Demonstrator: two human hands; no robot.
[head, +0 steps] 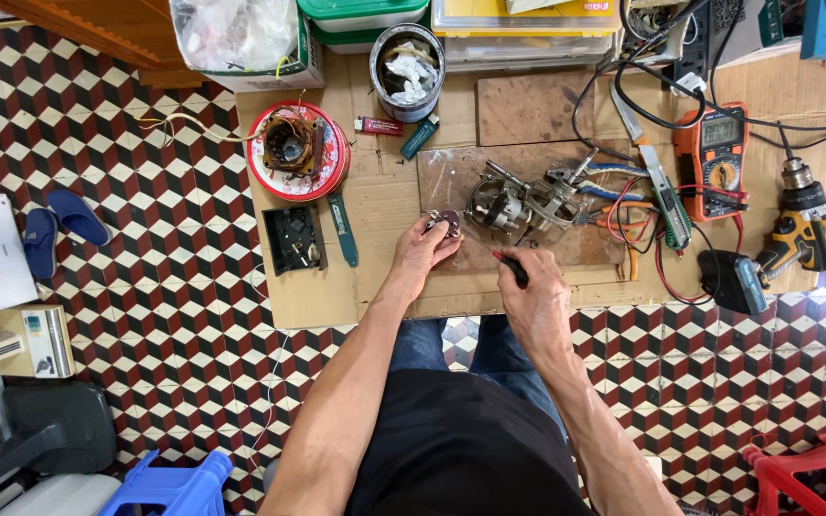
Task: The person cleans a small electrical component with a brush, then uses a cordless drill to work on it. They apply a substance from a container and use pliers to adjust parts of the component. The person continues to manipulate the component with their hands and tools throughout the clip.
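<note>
My left hand point(424, 250) grips a small round metal part point(445, 223) at the front edge of a brown board point(489, 253). My right hand point(533, 294) is closed on a screwdriver with a black and red handle point(510, 265), its tip pointing toward the metal part. Just beyond both hands lies a metal motor frame with a shaft point(520, 202).
A sheet of cardboard point(384, 201) covers the patterned tile floor. On it sit a red tin with a copper coil point(295, 150), a black box point(293, 238), pliers point(597, 182), an orange multimeter point(713, 158), a yellow cordless drill point(803, 229) and a metal can point(407, 59).
</note>
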